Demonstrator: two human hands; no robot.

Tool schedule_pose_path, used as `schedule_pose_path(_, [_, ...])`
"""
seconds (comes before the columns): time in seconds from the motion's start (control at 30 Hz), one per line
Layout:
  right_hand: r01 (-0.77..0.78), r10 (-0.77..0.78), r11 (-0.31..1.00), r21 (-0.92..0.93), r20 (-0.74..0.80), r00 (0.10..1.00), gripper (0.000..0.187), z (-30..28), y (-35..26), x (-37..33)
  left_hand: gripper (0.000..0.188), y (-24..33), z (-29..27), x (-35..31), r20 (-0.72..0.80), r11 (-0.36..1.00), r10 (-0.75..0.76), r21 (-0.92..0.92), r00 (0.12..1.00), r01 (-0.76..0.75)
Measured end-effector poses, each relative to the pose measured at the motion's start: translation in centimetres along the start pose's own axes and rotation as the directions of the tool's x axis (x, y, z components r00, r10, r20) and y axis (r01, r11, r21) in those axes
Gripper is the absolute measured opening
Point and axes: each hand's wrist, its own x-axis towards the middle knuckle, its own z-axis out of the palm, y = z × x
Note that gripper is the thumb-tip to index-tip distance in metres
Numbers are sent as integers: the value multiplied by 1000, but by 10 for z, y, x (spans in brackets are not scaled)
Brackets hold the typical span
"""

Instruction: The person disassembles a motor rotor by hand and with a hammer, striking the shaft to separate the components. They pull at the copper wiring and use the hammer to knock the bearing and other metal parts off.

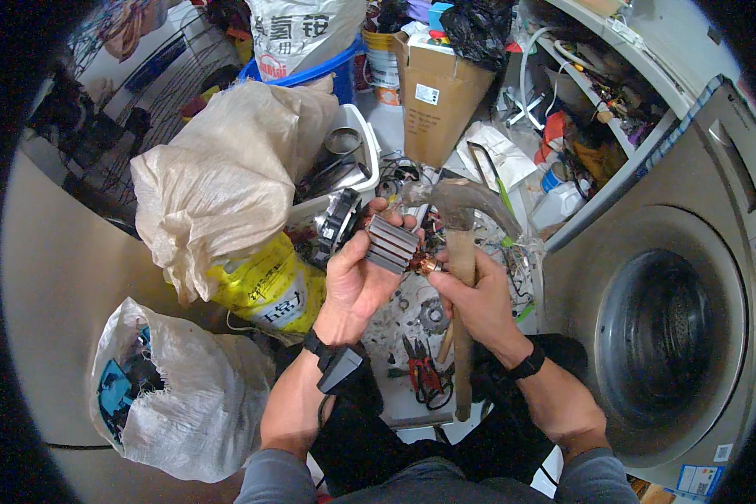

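Note:
Held at mid-picture in my left hand (357, 273) is a motor rotor (392, 244) with a grey ridged core. A copper commutator (427, 265) shows at its right end, and a black, round end part (339, 220) sits at its left. My right hand (481, 302) is closed around the wooden handle of a hammer (461, 353). Its fingertips meet the rotor's commutator end. The hammer's worn metal head (470, 198) points up and away, above the right hand. Part of the fingers' grip is hidden.
Below lie red-handled pliers (422, 370), a round metal part (433, 315) and scattered scraps. At left stand a white sack (193, 391), a yellow bag (269, 286) and a beige sack (235, 160). A cardboard box (437, 105) is behind; a front-loading washing machine (563, 311) stands right.

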Motion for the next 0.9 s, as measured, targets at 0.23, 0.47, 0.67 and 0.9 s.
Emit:
schedule_pose_path(0.23, [58, -68, 993, -101, -98, 993, 35, 11, 8, -2, 49, 1, -1, 1, 0, 999, 28, 28, 1000, -28])
schedule_pose_path(0.47, [170, -189, 970, -171, -101, 977, 34, 8, 13, -2, 47, 0, 2, 1, -29, 1000, 10, -14, 1000, -10])
schedule_pose_path(0.67, [3, -4, 999, 37, 8, 1000, 28, 7, 5, -4, 46, 3, 1, 0, -37, 1000, -1, -23, 999, 0])
schedule_pose_path(0.9, [117, -123, 984, -135, -39, 992, 33, 8, 16, -2, 43, 4, 4, 1, -50, 1000, -12, -29, 999, 11])
